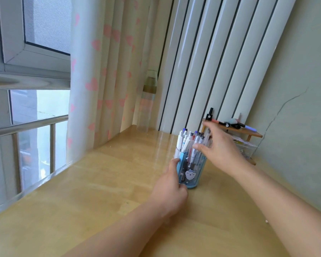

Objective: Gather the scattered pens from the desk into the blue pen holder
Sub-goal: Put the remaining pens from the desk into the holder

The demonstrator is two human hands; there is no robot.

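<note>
Head view: one wooden desk (pixel 82 191), two bare hands, one pen holder.
Pen holder: one blue pen holder (pixel 193 173), a see-through plastic cylinder with a pale cartoon print, standing upright on the desk just right of the frame's centre.
Pens: a packed bundle of pens (pixel 188 143) stands in the holder, mostly white and clear barrels with dark or blue caps; too crowded to count exactly.
Left hand: the left hand (pixel 171 184) grips the holder's side at its 8 o'clock, thumb up near the rim, fingers curled round the base.
Right hand: the right hand (pixel 219 145) sits at the holder's 2 o'clock with fingers spread and straight, thumb tip touching the pen tops; it grasps nothing.
Shelf: one small wooden shelf (pixel 246 131) at 1 o'clock from the holder, against the wall, carrying several markers; blur hides their number.
Clear box: one clear plastic box (pixel 246 149) under the shelf, behind the right wrist.
Bottle: one clear bottle (pixel 148 101) at 11 o'clock, beside the curtain.
Curtain: one cream curtain (pixel 104 71) with pink hearts, hanging to the desk's far edge.
Desk surface: smooth, glossy pale wood with a transparent strip along its 9 o'clock edge.
Open room: bare desktop stretches from 6 to 10 o'clock of the holder; the 1 to 3 o'clock side is hemmed by shelf and wall.
</note>
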